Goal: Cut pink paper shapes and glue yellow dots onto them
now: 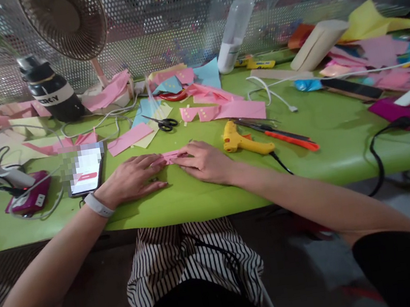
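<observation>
While the pink strip [169,157] is lying between the hands on the green table [197,203], its long axis is running from nine to three o'clock. From the left hand [136,177], which is spreading palm-down with fingertips touching it, it is lying toward two o'clock; from the right hand [205,163], toward ten. Both hands are touching it, neither sitting nearer. The right fingers are bending over its end; I cannot tell whether they are pinching. Scissors [166,124] are lying at its twelve o'clock, the glue gun [248,143] at three.
</observation>
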Action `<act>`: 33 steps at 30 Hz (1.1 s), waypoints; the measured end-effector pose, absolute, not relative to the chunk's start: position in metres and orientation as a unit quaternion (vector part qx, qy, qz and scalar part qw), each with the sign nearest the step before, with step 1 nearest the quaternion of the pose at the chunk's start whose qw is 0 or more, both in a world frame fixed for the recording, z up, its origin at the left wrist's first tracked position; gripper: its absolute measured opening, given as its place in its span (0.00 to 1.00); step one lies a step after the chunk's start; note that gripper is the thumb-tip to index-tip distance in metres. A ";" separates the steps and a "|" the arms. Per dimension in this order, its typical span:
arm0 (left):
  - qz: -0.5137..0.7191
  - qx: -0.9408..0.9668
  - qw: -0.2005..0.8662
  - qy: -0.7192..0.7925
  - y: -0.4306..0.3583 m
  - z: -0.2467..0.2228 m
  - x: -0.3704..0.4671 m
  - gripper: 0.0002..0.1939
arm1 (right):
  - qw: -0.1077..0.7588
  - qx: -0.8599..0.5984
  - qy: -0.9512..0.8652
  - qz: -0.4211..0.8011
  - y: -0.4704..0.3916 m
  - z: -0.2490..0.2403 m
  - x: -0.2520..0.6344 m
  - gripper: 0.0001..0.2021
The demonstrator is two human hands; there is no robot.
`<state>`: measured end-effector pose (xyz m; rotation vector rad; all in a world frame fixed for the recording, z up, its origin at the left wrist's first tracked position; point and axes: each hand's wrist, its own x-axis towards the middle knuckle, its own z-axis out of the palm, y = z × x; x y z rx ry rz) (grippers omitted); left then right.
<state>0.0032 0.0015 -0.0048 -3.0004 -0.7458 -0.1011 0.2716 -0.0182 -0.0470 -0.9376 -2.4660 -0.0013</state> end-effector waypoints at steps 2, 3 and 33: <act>-0.035 -0.970 0.021 -0.241 0.002 -0.005 0.003 0.29 | 0.240 -0.336 -0.911 -0.004 -0.018 -0.048 0.271 0.17; -0.036 -0.970 0.020 -0.240 0.002 -0.005 0.003 0.29 | 0.231 -0.334 -0.914 -0.008 -0.017 -0.048 0.271 0.17; -0.052 -0.974 0.018 -0.219 0.002 -0.002 0.003 0.27 | 0.217 -0.349 -0.912 0.014 -0.019 -0.049 0.272 0.17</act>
